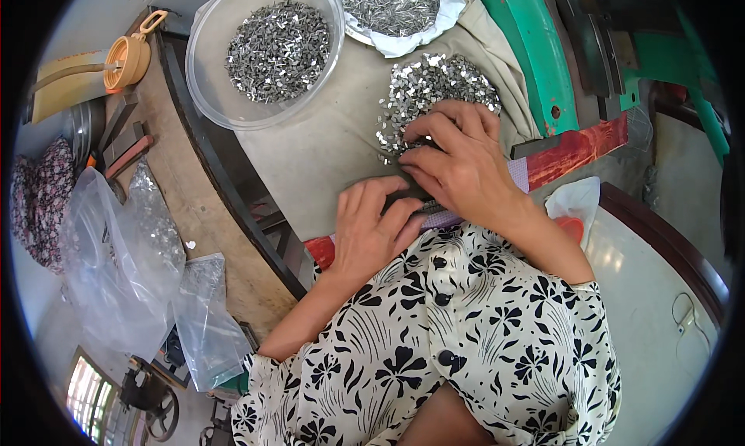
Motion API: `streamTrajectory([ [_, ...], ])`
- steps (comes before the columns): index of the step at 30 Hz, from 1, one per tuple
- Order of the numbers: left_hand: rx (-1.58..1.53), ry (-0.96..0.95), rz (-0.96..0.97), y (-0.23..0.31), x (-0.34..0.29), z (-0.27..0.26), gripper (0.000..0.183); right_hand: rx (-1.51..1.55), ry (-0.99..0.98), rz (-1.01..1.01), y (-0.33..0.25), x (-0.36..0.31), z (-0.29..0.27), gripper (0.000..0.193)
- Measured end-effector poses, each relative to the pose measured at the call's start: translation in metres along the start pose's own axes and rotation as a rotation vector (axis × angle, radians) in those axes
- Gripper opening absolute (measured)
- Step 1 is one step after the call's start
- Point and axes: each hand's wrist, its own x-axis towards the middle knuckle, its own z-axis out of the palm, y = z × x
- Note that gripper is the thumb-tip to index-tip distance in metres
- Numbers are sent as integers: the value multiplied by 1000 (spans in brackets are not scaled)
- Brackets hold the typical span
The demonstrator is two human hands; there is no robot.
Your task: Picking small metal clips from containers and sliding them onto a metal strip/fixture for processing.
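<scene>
My left hand (371, 222) is curled at the near edge of the cloth-covered work surface (299, 170). Its fingers close round a dark bar-like piece (417, 191), mostly hidden between the two hands. Just beyond it, my right hand (466, 160) bends over with thumb and fingertips drawn together; whatever they pinch is too small or covered to make out. Under and past the right fingers spreads a loose pile of small shiny metal chips (438, 81), some silver, some dark grey.
A clear plastic tub (203, 97) of small metal pieces stands at the far left of the cloth. Beside it, a lined bowl (434, 33) holds thin metal pins. Green machinery (535, 58) borders the right. Plastic bags (116, 267) and an orange tape measure (128, 62) lie on the left wooden bench (198, 205).
</scene>
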Motion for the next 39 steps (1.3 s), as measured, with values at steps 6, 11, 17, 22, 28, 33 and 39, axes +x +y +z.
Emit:
streamTrajectory([
  [6,13,-25,24,-1,1,0,22,18,60,51,-2,-2,4,18],
  [11,-48,-17,-10,-3,-1,-8,32,74,76,14,3,-11,1,19],
  [17,-98,-66,-18,-10,-6,-13,32,146,33,31,4,-46,-12,21],
  [22,-64,-67,12,-11,-5,-12,27,136,-42,81,-1,-64,-10,22],
  [28,-71,-62,-22,-7,-5,-13,27,111,2,47,-7,-58,-8,21],
  [33,-74,-63,8,-9,-7,-12,29,20,5,11,-13,-49,2,17],
  [39,-84,-60,-29,-7,-7,-13,30,108,-39,-5,-10,-50,2,20],
])
